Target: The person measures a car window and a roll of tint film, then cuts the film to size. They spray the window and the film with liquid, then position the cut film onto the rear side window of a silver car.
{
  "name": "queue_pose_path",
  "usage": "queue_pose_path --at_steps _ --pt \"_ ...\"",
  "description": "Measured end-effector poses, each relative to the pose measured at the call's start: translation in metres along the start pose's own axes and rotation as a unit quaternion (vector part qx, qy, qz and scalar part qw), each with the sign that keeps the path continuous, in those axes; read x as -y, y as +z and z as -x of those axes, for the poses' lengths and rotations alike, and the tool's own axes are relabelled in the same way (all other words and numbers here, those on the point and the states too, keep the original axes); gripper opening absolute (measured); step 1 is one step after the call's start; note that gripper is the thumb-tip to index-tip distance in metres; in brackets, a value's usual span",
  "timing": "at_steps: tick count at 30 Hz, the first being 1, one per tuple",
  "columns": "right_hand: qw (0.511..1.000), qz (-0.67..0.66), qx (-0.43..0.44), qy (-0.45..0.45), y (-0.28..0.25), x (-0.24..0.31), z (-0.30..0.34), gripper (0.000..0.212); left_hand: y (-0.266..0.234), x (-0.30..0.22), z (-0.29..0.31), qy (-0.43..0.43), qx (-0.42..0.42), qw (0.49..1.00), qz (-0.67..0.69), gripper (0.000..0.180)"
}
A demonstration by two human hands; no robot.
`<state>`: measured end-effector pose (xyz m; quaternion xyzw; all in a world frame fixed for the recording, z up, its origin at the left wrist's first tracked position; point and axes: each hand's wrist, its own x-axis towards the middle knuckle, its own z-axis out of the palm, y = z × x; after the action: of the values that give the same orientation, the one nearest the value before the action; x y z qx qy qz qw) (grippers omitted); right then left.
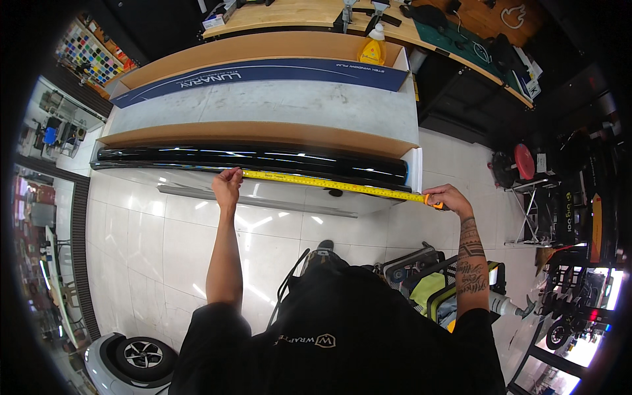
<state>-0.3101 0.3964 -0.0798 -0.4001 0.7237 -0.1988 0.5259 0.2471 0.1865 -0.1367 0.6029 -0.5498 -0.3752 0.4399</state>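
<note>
A yellow tape measure (329, 182) is drawn out along the near edge of a long roll of glossy black film (263, 157). My left hand (227, 184) pinches the free end of its blade, close to the roll's middle. At the roll's right end, my right hand (449, 198) is closed around the orange and black case. The roll lies in a long open cardboard box (263, 133). A sheet of clear film (296, 196) seems to hang from the roll's near side, above the floor.
Behind the box, on the same pale table top (276, 102), lies a long blue carton (263, 72) with a yellow spray bottle (373, 47) at its right end. A wooden workbench (289, 14) stands beyond. A tool bag (438, 283) sits by my right side; a car wheel (143, 354) shows lower left.
</note>
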Motion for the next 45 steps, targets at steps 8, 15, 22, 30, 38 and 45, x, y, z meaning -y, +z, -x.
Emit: queue_pose_path --at_steps 8,15,22,30,38,45 --pt "1.000 -0.003 0.013 -0.002 -0.002 0.004 0.008 0.041 0.003 -0.008 0.001 0.001 -0.018 0.998 -0.057 0.026" --pt "0.996 0.022 0.079 0.020 -0.011 -0.003 0.063 0.048 -0.001 -0.011 -0.003 0.059 -0.030 0.988 -0.141 0.043" --pt "0.999 0.000 -0.027 0.020 -0.011 -0.072 0.142 0.049 -0.001 -0.006 -0.016 0.171 0.036 0.933 -0.315 0.025" --pt "0.946 -0.114 -0.293 0.083 0.087 -0.143 0.266 0.051 0.006 -0.002 -0.004 0.297 0.061 0.867 -0.395 0.020" --pt "0.658 -0.321 -0.638 0.239 0.184 -0.294 0.355 0.047 -0.006 0.009 0.010 0.353 0.065 0.819 -0.447 0.024" --pt "0.774 -0.012 -0.513 0.371 0.131 -0.441 0.344 0.040 -0.003 0.041 -0.022 0.408 0.111 0.775 -0.471 0.037"
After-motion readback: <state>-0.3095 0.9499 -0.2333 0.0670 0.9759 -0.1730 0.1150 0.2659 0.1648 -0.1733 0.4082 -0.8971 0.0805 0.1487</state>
